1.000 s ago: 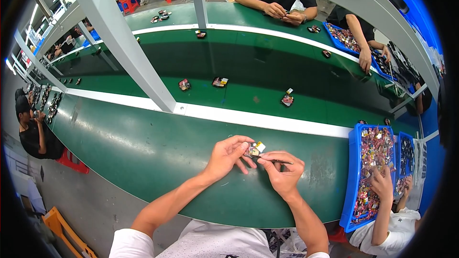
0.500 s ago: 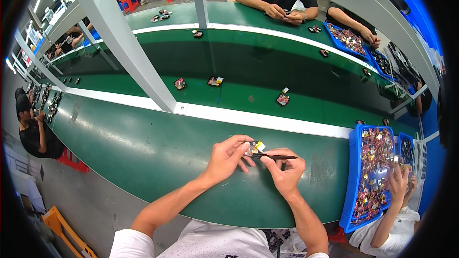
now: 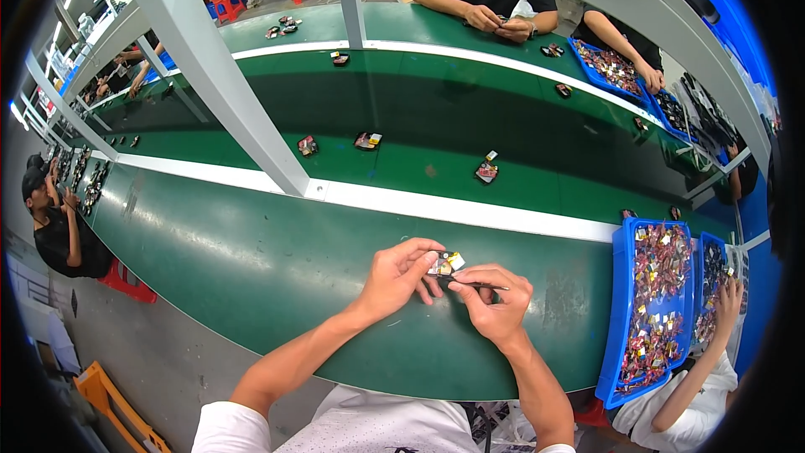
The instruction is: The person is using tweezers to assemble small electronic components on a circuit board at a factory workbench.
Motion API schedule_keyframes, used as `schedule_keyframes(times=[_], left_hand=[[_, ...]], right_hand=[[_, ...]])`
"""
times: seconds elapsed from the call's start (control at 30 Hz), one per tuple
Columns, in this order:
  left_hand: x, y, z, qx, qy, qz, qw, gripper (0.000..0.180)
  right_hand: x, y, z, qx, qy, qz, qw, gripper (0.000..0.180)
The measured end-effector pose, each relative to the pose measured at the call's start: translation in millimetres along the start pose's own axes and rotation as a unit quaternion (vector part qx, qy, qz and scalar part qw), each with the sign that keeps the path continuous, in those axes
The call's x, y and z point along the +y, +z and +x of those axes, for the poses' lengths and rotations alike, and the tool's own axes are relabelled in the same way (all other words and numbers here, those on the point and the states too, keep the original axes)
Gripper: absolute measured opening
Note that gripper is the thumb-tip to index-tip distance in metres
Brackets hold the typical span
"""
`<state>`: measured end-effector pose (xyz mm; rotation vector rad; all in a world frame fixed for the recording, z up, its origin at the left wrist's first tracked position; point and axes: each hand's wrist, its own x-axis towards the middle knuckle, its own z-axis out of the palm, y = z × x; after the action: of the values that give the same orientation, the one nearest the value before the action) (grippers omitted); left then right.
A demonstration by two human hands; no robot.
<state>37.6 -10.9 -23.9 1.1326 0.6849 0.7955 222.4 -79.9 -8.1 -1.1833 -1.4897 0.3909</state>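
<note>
My left hand (image 3: pixel 397 275) is closed on a small black electronic part (image 3: pixel 446 264) with a yellow-and-white piece on it, held just above the green worktable (image 3: pixel 293 285). My right hand (image 3: pixel 498 302) grips a slim black tool (image 3: pixel 493 287), its tip side against the lower right edge of the part. The tool's exact kind cannot be made out, and fingers cover much of it. Both hands meet in front of me, the part between them.
A blue bin (image 3: pixel 619 319) full of small red-and-black parts stands at my right, beside a co-worker's hand (image 3: pixel 728 310). Beyond a white rail, a green conveyor (image 3: pixel 436 130) carries several similar parts. A grey post (image 3: pixel 226 75) rises at the left; other people work across the belt.
The parts on the conveyor have shifted slightly left. My right hand has turned the black tool, so less of it shows. The co-worker's hand at right has moved to the farther bin.
</note>
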Motion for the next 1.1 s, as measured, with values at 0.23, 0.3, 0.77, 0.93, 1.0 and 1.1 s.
schedule_keyframes(times=[0.23, 0.3, 0.77, 0.93, 1.0, 1.1], left_hand=[[0, 0, 0, -0.004, 0.000, -0.004, 1.000, 0.026], [0, 1, -1, -0.005, 0.004, 0.003, 1.000, 0.026], [3, 5, 1, 0.005, -0.001, 0.014, 1.000, 0.025], [1, 10, 1, 0.024, 0.007, 0.022, 0.999, 0.023], [0, 14, 3, 0.029, 0.012, 0.026, 0.999, 0.022], [-1, 17, 7, 0.074, 0.019, 0.051, 0.996, 0.019]], right_hand=[[-3, 2, 1, 0.008, -0.026, -0.004, 1.000, 0.016], [-5, 1, 1, 0.005, -0.027, -0.004, 1.000, 0.016], [-5, 4, 2, 0.014, -0.103, -0.046, 0.993, 0.015], [1, 4, -1, 0.008, -0.101, -0.042, 0.994, 0.017], [5, 5, -2, 0.000, -0.131, -0.052, 0.990, 0.018], [3, 3, -3, -0.024, -0.143, -0.099, 0.984, 0.019]])
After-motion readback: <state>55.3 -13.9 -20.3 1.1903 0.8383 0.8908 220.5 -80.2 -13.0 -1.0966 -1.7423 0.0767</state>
